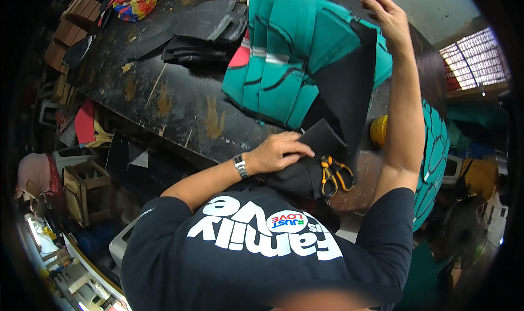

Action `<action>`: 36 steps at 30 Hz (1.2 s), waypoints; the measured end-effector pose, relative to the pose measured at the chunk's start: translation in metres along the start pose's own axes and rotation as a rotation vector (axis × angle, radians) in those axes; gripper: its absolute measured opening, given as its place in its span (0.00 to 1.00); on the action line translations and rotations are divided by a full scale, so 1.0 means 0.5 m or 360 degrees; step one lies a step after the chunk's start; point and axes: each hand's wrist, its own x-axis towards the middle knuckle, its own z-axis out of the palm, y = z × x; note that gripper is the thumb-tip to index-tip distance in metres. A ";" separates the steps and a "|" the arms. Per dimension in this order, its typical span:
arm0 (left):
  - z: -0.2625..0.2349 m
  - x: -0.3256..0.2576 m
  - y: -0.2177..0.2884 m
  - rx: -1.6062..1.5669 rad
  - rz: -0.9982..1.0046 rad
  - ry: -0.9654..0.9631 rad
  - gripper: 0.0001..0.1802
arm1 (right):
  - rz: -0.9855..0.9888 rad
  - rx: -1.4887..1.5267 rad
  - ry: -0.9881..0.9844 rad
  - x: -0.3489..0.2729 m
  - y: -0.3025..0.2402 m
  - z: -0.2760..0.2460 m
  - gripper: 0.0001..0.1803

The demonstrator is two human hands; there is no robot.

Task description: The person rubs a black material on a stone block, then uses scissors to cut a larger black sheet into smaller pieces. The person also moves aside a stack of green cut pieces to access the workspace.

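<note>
My left hand (279,151), with a metal watch at the wrist, bends its fingers over a black sheet (323,138) near the table's front edge. Beside it lies a hand tool with orange-and-black looped handles (336,177); its working end cannot be made out. My right hand (386,20) is raised at the far right, fingers apart, close to the upper end of a long black piece (349,81). That piece slants across a pile of teal panels (284,32) with black curved lines. Whether the right fingertips touch it, I cannot tell.
Stacked black sheets (204,32) lie left of the teal pile on the dark, stained table (180,109). A yellow container (378,131) stands near my right forearm. More teal material (434,163) hangs at the right. A wooden stool (87,191) is at lower left.
</note>
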 end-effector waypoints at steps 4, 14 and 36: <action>-0.050 -0.007 0.005 -0.0126 -0.0187 -0.0059 0.17 | 0.0237 -0.0195 -0.0388 0.139 0.074 0.071 0.16; -0.159 0.022 -0.004 -0.0101 -0.0404 0.0039 0.13 | 0.0430 -0.0887 -0.1007 0.260 0.192 0.187 0.54; -0.148 0.007 -0.035 -0.0156 -0.0266 -0.0110 0.15 | 0.0103 -0.0578 -0.0914 0.253 0.246 0.256 0.34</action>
